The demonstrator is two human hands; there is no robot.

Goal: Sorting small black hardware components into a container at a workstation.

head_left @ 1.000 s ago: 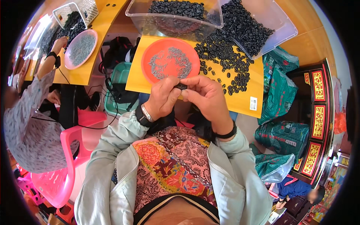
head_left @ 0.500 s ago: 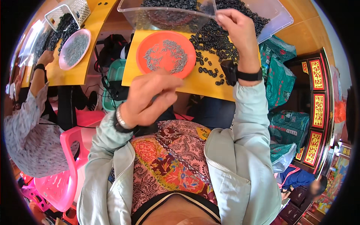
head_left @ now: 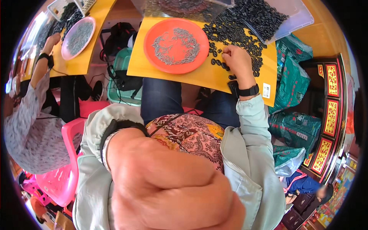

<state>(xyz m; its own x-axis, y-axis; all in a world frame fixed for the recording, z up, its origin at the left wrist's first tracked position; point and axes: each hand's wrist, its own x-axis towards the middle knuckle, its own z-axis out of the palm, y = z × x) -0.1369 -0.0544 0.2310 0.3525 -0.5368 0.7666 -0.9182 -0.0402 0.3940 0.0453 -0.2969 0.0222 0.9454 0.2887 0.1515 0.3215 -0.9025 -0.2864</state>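
My left hand (head_left: 168, 184) is raised very near the camera and looks large. Its fingers are curled closed, and whatever they may hold is hidden. Over the yellow table, my right hand (head_left: 238, 61) rests beside the small black oval pieces (head_left: 234, 34), fingertips drawn together at the pile's near left edge. Anything pinched in them is too small or covered to make out. To its left lies a round orange-red plate (head_left: 174, 68) with small grey, screw-like metal pieces (head_left: 186, 38) spread over it.
A clear plastic bin (head_left: 180, 9) and more black pieces stand at the back. Green bags (head_left: 293, 92) line the right side. At left, another person's hand (head_left: 53, 40) works near a pink plate (head_left: 64, 50). A green basket (head_left: 126, 99) sits below, between the tables.
My left hand has risen from beside the plate toward the camera. My right hand has come down from the bin's edge to the black pieces. The view has shifted slightly.
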